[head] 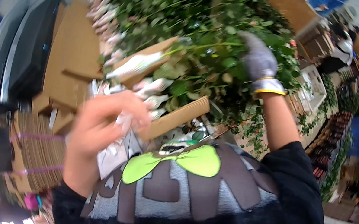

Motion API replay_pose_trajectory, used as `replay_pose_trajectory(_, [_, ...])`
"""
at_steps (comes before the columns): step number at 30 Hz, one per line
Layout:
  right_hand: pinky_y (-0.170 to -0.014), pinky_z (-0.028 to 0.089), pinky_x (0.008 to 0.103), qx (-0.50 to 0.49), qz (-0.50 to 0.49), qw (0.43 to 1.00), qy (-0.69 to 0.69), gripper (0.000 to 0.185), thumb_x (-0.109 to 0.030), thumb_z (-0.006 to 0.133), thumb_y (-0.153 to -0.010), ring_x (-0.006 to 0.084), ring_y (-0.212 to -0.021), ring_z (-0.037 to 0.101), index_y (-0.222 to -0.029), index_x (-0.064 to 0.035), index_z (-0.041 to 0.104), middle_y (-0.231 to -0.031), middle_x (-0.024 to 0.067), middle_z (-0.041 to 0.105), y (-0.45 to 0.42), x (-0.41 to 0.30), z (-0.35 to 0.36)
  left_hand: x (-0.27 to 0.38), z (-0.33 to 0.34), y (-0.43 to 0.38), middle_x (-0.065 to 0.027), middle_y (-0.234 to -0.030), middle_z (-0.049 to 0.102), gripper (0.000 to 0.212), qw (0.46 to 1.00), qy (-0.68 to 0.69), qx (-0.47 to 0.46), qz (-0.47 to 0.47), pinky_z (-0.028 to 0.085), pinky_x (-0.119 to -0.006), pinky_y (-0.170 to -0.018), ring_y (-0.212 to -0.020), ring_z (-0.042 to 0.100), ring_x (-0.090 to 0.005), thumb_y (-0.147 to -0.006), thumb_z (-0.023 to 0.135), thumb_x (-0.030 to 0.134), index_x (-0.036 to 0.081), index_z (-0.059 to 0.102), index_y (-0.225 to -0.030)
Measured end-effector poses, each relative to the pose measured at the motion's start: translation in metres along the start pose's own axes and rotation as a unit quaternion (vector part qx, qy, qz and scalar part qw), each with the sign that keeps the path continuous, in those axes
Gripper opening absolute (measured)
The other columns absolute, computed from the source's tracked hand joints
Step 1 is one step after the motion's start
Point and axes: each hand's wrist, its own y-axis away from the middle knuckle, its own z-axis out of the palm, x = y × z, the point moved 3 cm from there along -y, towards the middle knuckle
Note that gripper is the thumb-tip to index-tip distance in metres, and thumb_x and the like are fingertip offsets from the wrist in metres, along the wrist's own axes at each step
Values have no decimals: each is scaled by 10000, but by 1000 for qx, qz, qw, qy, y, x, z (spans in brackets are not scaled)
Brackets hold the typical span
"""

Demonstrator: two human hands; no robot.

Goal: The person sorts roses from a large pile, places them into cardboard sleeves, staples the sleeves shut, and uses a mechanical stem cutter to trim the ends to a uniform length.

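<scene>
My left hand [103,128], bare and motion-blurred, pinches a crumpled white sleeve [116,153] close to my chest. My right hand [260,59] wears a grey knit glove with a yellow-edged cuff. It grips a green flower stem [207,47] among the leaves, its fingertips partly hidden. At the far end of that stem, a white-wrapped flower head [137,65] points left over a cardboard strip. Below it lie several more wrapped flower heads [154,90]. A large heap of leafy stems [195,12] spreads in front of me, with wrapped heads along its left side.
A cardboard edge [178,119] runs between the heap and my body. At left stand a cardboard sheet [74,42] and strapped flat cardboard [37,153]. A white crate [317,88] is at right, with a person [342,50] farther back. Bunched flowers [328,139] line the right side.
</scene>
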Motion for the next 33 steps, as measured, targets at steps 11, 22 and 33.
replay_pose_trajectory(11, [-683,591,381,-32,-97,987,121,119,-89,637,-823,273,-812,735,-932,-96,684,-882,100,722,2,-49,27,-216,8,2,-212,-1518,475,786,934,-315,-74,-153,360,-466,-1169,-1383,444,-419,-785,783,273,160,486,-1503])
replay_pose_trajectory(22, [-616,600,326,-10,-24,986,165,145,-88,583,-916,223,-724,710,-927,-146,716,-856,74,728,-26,61,-28,-205,26,-19,-137,-1172,556,652,874,-482,-39,-44,395,-533,-1034,-1193,464,-405,-703,809,281,153,623,-1314])
replay_pose_trajectory(33, [-825,546,447,198,-148,936,250,161,-163,579,-891,344,-920,702,-942,-97,718,-930,158,721,-77,42,-123,-193,10,-1,-170,-1244,585,482,948,-307,82,-9,468,-422,-1019,-1178,579,-347,-861,748,152,103,651,-1330])
